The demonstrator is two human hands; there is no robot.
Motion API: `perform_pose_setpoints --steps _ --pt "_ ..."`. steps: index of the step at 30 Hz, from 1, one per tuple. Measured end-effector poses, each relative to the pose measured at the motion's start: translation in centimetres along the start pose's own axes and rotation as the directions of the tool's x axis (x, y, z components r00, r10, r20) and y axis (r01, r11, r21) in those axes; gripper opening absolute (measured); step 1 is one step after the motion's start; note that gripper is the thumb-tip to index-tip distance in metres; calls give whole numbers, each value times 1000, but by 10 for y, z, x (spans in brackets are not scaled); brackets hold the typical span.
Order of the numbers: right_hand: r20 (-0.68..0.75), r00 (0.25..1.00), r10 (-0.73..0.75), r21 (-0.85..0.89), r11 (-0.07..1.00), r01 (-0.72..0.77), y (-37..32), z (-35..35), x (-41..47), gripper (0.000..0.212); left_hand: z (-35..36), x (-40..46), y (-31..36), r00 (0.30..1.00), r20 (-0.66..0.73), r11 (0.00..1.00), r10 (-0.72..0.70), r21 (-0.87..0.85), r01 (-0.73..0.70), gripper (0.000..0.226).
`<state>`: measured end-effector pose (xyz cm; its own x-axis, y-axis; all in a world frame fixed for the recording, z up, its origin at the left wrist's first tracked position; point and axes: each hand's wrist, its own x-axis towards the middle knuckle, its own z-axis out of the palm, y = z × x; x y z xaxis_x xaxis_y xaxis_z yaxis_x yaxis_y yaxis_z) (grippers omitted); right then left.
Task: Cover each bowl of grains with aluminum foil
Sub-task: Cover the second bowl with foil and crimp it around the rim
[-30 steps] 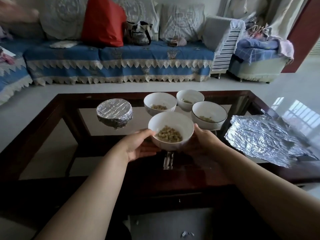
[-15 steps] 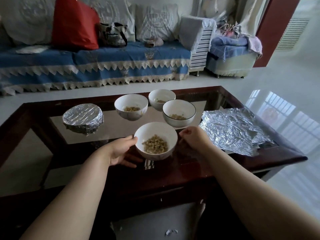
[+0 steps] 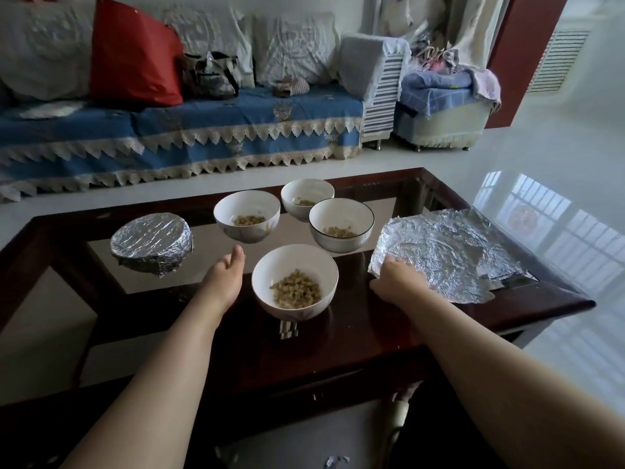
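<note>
Living room with a blue-draped sofa [image 3: 176, 130] behind a dark glass tabletop [image 3: 338, 340]. Crumpled foil sheets [image 3: 449, 255] at right edge; foil-covered bowl [image 3: 150, 243] toward left edge; four uncovered bowls mid-tabletop, nearest bowl [image 3: 295, 281] holding grains. Right hand [image 3: 395, 282] on the foil's near corner, apparently pinching it. Left hand [image 3: 226, 275] relaxed, empty, beside nearest bowl.

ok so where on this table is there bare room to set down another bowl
Bare room: the dark wooden strip along the near edge, in front of the nearest white bowl of grains, and the glass between the foil-wrapped bowl and the left white bowl. Crowded: the three open bowls cluster at the back, and crinkled foil sheets fill the right end.
</note>
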<state>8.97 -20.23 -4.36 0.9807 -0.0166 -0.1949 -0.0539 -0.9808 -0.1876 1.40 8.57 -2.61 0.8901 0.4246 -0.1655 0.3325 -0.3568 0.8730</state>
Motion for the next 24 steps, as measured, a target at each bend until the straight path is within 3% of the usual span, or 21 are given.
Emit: perform_pose_setpoints --steps 2,4,7,11,12,14,16,18,20,22,24 --pt "-39 999 -24 17 1000 25 0 -4 -6 31 1 0 1 1000 -6 997 26 -70 -26 54" --pt "-102 995 -25 38 999 29 0 -11 -12 19 2 -1 3 999 -18 992 45 -115 -46 51" --pt "-266 964 25 98 995 1 -2 -28 -18 20 1 0 4 996 -41 985 77 -149 -82 45" --pt "-536 842 62 197 979 53 -2 -46 -26 24 -1 -1 6 988 -79 973 133 -177 -145 34" --pt "-604 797 20 202 971 128 -5 -47 -29 24 -1 -1 7 986 -81 970 145 -183 -158 32" --pt "-750 636 -181 120 908 400 -16 -44 -37 27 -2 -6 11 984 -69 960 166 -215 -177 31" --pt "-812 411 -415 -49 750 660 -31 -36 -46 28 -2 -14 16 982 -34 939 184 -289 -186 44" --pt "-784 243 -572 -171 575 800 -46 -25 -57 28 -2 -23 23 977 25 906 212 -381 -187 56" --pt "-767 127 -629 -210 433 877 -58 -16 -71 25 -2 -27 28 963 58 886 264 -410 -218 63" --pt "-772 60 -633 -188 318 929 -64 -16 -80 29 -3 -31 35 956 18 866 292 -429 -257 61" --pt "-781 11 -625 -168 226 959 -67 -20 -86 31 -3 -28 37 961 -22 791 276 -562 -241 56"
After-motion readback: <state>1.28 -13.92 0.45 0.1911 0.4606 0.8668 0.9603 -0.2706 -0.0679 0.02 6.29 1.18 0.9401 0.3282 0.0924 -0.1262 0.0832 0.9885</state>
